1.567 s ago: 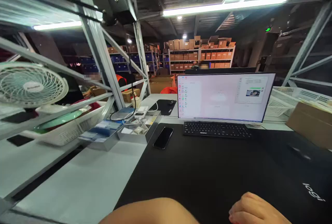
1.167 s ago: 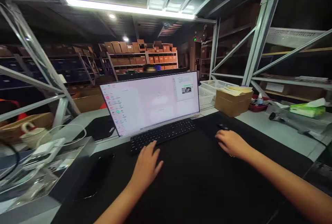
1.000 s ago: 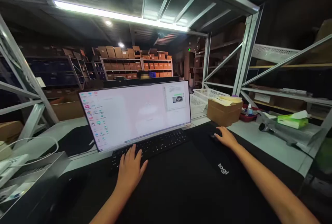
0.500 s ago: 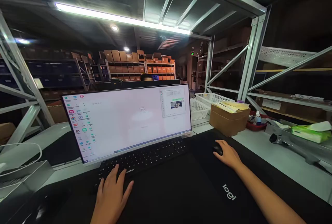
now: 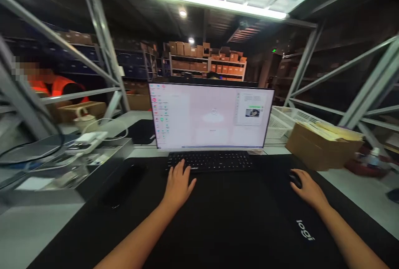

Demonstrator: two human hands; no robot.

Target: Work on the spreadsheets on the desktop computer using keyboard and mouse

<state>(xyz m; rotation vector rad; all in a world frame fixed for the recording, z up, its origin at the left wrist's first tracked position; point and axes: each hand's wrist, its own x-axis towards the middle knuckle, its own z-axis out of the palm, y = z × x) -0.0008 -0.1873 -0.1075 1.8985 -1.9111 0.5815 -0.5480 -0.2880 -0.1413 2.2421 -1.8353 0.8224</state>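
Left hand [image 5: 179, 182] on keyboard [image 5: 218, 161], right hand [image 5: 309, 191] on mouse [image 5: 294, 178]; monitor [image 5: 212, 115] behind.

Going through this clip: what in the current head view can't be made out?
Head view only.
- Text on the monitor: too small, washed out by glare.
- The mouse: mostly covered by the right hand.
- Keys under the left hand on the keyboard: hidden by its fingers.
- The dark flat object on the mat: motion-blurred, unidentifiable.

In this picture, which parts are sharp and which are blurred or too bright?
Head view: the monitor is washed out; the ceiling light glares; the box on the right is blurred; the black mouse under the right hand hardly shows; the left hand and keyboard are fairly sharp.
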